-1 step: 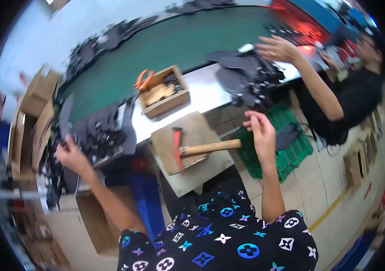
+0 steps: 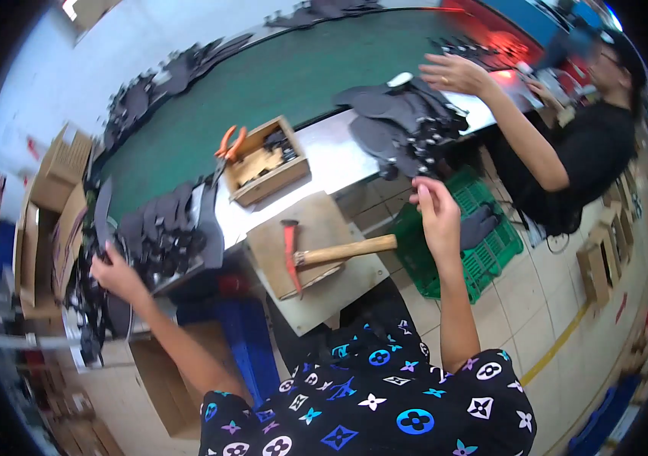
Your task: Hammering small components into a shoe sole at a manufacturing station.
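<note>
My left hand (image 2: 117,273) reaches to the left end of the bench, at a pile of dark grey sole-shaped pieces (image 2: 163,220) with black straps. Its fingers are bent together at the pile's left edge, and what lies between them is lost among the dark straps. My right hand (image 2: 439,220) is raised over a green plastic crate (image 2: 484,266), thumb up and fingers loosely bent, with nothing visible in it. Between my arms a hammer (image 2: 347,250) with a wooden handle and red head lies on a worn board (image 2: 263,235).
A wooden box (image 2: 274,181) of small dark parts stands on the metal bench edge, with orange-handled pliers (image 2: 230,144) beside it. More grey pieces (image 2: 396,121) are heaped at right. A co-worker's hand (image 2: 457,74) extends over them. Cardboard boxes (image 2: 42,220) stand at left.
The view has shifted slightly and sharpened. My left hand stays at the left pile, my right hand over the crate. No hold has visibly changed.
</note>
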Demonstrator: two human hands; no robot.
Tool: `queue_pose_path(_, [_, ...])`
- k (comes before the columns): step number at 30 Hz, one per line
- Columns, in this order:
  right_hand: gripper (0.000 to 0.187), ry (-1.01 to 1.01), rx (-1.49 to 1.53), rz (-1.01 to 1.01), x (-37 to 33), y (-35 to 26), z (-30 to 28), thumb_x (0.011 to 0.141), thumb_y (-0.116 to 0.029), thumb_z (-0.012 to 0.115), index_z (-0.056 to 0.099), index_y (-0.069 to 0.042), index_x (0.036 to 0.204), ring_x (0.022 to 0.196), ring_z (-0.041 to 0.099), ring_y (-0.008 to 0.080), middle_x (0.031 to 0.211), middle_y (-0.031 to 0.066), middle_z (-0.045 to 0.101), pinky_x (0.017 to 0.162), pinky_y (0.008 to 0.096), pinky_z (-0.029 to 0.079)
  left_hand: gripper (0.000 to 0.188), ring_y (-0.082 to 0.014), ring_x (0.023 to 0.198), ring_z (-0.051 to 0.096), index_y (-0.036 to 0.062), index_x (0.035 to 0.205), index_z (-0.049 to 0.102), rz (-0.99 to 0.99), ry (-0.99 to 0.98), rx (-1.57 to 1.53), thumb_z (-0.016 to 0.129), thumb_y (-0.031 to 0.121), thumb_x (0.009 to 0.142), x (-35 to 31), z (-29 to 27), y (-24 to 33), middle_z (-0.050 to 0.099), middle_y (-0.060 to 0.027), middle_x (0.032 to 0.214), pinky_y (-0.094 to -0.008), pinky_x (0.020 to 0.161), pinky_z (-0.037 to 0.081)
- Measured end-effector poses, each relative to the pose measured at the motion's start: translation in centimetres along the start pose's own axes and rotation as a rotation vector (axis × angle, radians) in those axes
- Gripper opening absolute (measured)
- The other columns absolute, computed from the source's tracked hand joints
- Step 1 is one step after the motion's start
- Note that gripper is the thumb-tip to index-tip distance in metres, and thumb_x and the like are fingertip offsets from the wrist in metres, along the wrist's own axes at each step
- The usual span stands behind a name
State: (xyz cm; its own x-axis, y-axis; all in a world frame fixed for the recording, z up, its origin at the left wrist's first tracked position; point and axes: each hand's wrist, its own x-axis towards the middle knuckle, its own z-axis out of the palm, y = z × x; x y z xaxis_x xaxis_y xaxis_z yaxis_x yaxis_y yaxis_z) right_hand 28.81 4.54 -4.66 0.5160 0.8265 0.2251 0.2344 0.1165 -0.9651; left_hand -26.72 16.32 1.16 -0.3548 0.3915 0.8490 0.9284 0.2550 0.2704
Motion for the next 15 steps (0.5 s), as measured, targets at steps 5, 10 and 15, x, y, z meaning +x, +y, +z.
queue_pose_path(5, [0.029, 0.240, -0.388, -0.308, 10.2, 4.1, -3.2, 0.094, -0.021, 0.065, 0.062, 0.000, 0.114, 0.074, 0.065, 0.0187, 0.097, 0.0119, 0.067, 0.069, 0.0299, 0.052, 0.045, -0.0412, 0.101, 0.063, -0.0057, 0.111, 0.062, -0.052, -0.646, 0.030, 0.071, 0.030, 0.085, 1.1, 5.5, -9.3, 0.066, -0.0272, 0.107, -0.0439, 0.088, 0.048])
queue_pose_path(10, [0.029, -0.138, -1.012, -0.281, 18.0, 6.6, -3.2, 0.090, -0.023, 0.066, 0.059, 0.002, 0.104, 0.095, 0.066, 0.0415, 0.103, 0.0210, 0.061, 0.081, 0.0493, 0.054, 0.057, -0.0398, 0.119, 0.054, -0.0002, 0.128, 0.052, -0.020, -0.596, 0.133, 0.067, 0.039, 0.089, -3.4, 1.9, 1.3, 0.056, -0.0228, 0.129, -0.0493, 0.098, 0.042])
queue_pose_path(15, [0.027, -0.023, -0.725, -0.391, 15.3, -1.6, 5.8, 0.088, -0.021, 0.065, 0.058, 0.004, 0.096, 0.085, 0.068, 0.0403, 0.097, 0.0249, 0.064, 0.075, 0.0461, 0.057, 0.061, -0.0392, 0.137, 0.038, 0.0025, 0.137, 0.048, 0.220, -0.444, -0.059, 0.065, 0.039, 0.091, -5.3, -6.7, 9.6, 0.045, -0.0199, 0.144, -0.0521, 0.109, 0.031])
